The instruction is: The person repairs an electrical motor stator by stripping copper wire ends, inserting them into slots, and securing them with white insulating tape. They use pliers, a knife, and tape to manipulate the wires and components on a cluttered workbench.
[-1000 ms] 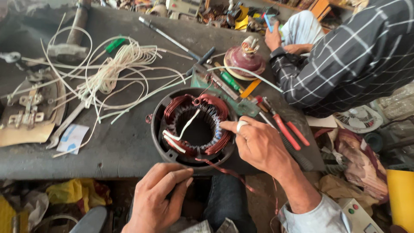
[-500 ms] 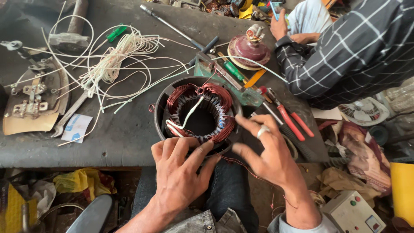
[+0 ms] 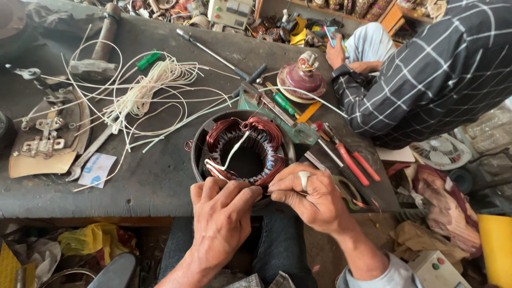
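Both hands have met at the motor stator's [image 3: 242, 152] near rim: left hand [image 3: 224, 213] and right hand [image 3: 312, 194] (ring-bearing) now pinching its copper winding, on the worktop [image 3: 154, 176].

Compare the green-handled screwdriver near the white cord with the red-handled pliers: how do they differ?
The green-handled screwdriver lies far from the hands, partly under the white cord; the red-handled pliers lie uncovered, near the right hand. The screwdriver has one handle, the pliers two. Both rest untouched on the workbench.

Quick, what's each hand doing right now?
Left hand: fingers curled, touching the copper winding at its near edge.
Right hand: pinched shut beside it; what it grips cannot be told.
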Available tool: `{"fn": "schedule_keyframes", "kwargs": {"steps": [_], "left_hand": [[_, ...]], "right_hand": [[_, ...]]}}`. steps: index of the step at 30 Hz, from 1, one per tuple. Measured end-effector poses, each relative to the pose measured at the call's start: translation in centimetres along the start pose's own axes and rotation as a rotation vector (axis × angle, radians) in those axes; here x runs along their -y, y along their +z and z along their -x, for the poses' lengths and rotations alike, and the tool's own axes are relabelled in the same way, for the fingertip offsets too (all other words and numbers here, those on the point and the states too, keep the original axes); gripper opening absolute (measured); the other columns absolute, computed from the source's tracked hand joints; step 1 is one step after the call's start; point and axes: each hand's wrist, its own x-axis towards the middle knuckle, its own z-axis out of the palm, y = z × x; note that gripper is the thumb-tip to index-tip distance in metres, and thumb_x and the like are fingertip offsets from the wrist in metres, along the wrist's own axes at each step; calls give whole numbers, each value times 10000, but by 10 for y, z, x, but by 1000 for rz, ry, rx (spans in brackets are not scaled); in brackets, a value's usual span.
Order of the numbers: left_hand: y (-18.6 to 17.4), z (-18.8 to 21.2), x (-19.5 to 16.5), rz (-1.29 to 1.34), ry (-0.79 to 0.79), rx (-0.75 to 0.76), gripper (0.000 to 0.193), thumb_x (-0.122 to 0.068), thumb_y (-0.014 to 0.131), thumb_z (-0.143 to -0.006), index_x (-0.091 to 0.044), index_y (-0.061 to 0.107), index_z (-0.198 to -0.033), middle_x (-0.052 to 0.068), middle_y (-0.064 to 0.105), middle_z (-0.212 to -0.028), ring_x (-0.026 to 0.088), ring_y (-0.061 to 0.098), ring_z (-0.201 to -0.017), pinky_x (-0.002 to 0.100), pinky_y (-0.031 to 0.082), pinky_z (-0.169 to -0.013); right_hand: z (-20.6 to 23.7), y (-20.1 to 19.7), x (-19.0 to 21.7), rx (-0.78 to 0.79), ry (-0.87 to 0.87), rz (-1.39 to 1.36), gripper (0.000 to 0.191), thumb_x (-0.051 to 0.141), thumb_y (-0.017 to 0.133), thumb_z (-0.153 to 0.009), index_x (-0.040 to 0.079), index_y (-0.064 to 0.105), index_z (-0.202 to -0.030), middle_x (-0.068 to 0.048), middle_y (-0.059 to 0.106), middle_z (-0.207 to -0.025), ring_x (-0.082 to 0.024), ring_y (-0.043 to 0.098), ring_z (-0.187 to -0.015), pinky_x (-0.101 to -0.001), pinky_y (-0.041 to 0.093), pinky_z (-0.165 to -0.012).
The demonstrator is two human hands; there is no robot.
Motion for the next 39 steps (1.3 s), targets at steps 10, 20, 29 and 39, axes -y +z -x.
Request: {"fn": "schedule_keyframes", "kwargs": {"steps": [10, 20, 29, 39], "left_hand": [[3, -7, -1, -58, -2, 93, 246, -79, 665, -664, -209, 673, -873, -49, 604, -811, 240, 565, -888, 440, 376, -771], [4, -5, -1, -74, -28, 127, 246, -73, 679, -720, -206, 698, -926, -62, 616, -832, 218, 538, -854, 436, 358, -782], [-1, -4, -2, -40, 71, 8, 301, -65, 701, -751, -159, 715, -1037, -46, 666, -970, 197, 578, -887, 390, 405, -798], [-6, -16, -9, -5, 61, 144, 283, -41, 685, -761, -109, 704, -1036, 34, 659, -947, 249, 660, -802, 383, 538, -695]], "right_hand": [[28, 16, -7, -275, 375, -402, 68, 29, 750, -871, -14, 750, -819, -72, 728, -835, -139, 664, -814, -283, 526, -782], [56, -25, -4, -541, 211, -702, 81, -6, 670, -939, -43, 725, -892, -186, 709, -918, -271, 660, -873, -410, 539, -840], [55, -67, 12, -250, 343, -311, 438, 16, 724, -822, -21, 638, -1249, -100, 711, -1140, -176, 665, -1099, -334, 519, -997], [41, -10, -42, -304, 622, -215, 341, 58, 748, -894, -30, 763, -1223, -126, 746, -890, -164, 691, -634, -285, 565, -619]]}}
